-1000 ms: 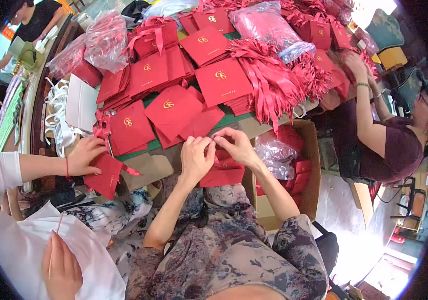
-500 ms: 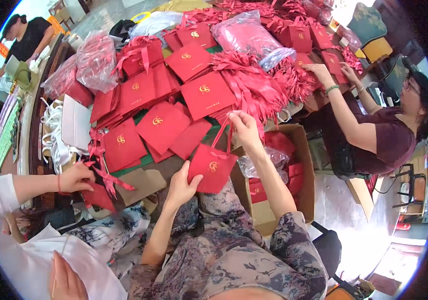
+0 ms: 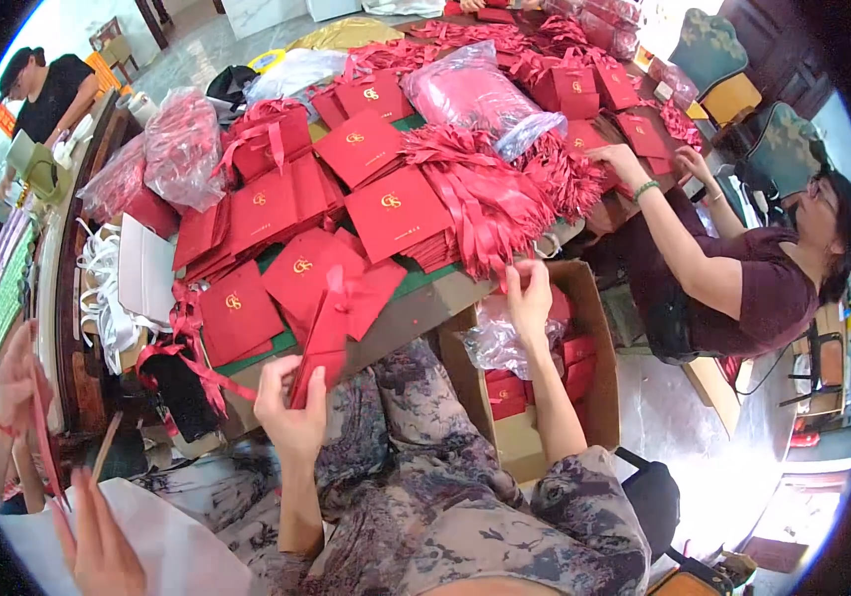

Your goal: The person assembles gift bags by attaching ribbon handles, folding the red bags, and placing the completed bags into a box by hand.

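Note:
My left hand [image 3: 291, 417] is closed around a small red paper gift bag [image 3: 322, 343], seen nearly edge-on above my lap, with a pink-red ribbon at its top. To the right, my right hand [image 3: 532, 306] pinches at the loose end of a big bunch of red ribbons [image 3: 490, 199] lying over the table edge. Its fingertips meet a ribbon end there. Between my hands and the far side, stacks of flat red bags [image 3: 398, 211] with gold printing cover the table, several leaning over one another.
An open cardboard box [image 3: 599, 348] with red bags and clear plastic stands right of my legs. At left, a co-worker's hands [image 3: 98, 536] hold a thin red piece. Another person [image 3: 773, 288] works at right. White ribbons [image 3: 100, 288] hang beside a pale box [image 3: 145, 268].
My left hand has moved left and turned the bag edge-on. My right hand has let go of the bag's ribbon and moved right to the bunch. The left co-worker's hands have drawn back.

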The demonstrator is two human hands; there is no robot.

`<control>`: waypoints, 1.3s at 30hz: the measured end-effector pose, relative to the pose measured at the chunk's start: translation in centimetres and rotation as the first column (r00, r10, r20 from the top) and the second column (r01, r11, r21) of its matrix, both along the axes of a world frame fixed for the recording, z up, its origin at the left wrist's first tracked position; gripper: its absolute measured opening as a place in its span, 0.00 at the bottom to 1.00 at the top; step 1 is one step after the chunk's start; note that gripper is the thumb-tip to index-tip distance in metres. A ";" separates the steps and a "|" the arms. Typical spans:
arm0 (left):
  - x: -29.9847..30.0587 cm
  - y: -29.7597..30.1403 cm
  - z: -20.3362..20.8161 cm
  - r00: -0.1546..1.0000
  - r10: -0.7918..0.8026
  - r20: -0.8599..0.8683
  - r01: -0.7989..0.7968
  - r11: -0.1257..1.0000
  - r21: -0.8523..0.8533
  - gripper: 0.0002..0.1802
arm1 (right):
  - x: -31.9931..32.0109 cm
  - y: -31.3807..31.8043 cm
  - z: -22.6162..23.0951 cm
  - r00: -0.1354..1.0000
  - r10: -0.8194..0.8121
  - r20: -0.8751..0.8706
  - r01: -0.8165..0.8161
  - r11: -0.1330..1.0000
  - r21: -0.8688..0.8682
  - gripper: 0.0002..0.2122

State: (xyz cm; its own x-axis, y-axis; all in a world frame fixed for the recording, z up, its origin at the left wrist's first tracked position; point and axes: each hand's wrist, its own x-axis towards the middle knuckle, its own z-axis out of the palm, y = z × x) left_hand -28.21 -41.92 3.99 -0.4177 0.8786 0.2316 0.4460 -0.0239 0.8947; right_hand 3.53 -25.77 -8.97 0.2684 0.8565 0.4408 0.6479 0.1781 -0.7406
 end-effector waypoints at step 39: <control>2.4 7.9 -10.6 0.888 -0.348 -0.302 0.320 0.937 -0.141 0.17 | -11.9 -7.9 2.5 0.781 0.577 -0.239 -0.618 0.769 -0.164 0.07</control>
State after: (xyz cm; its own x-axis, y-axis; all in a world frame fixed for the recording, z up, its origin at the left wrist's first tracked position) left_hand -25.78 -34.05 -6.65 -0.0131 0.9752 0.2209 0.6849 -0.1522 0.7126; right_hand -8.35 -33.66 -6.48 -0.2809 0.9348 0.2176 0.3299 0.3069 -0.8927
